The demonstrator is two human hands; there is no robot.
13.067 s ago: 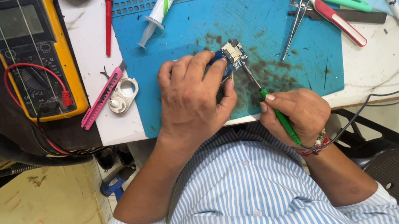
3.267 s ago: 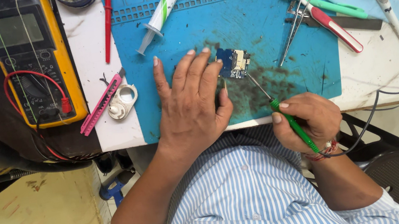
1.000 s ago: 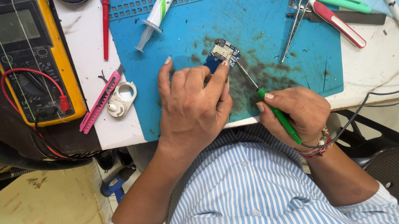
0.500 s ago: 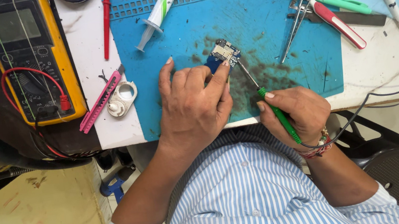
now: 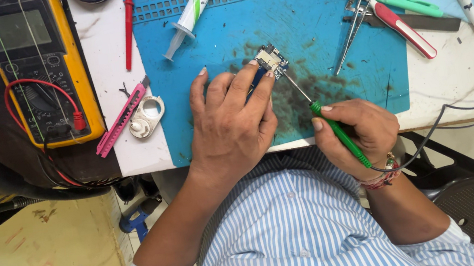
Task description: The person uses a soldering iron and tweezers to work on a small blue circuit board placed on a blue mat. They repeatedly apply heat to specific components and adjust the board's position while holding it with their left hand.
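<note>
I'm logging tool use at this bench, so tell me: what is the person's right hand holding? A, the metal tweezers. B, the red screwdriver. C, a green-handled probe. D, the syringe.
C: the right hand grips the green-handled probe, its metal tip reaching the small circuit board that the left hand steadies on the blue mat.

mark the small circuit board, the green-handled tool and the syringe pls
small circuit board [image 5: 271, 60], head view, on its metal shield, beside the left hand's fingertips.
green-handled tool [image 5: 339, 133], head view, mid-handle, in the right hand.
syringe [image 5: 193, 10], head view, on the barrel.
</note>
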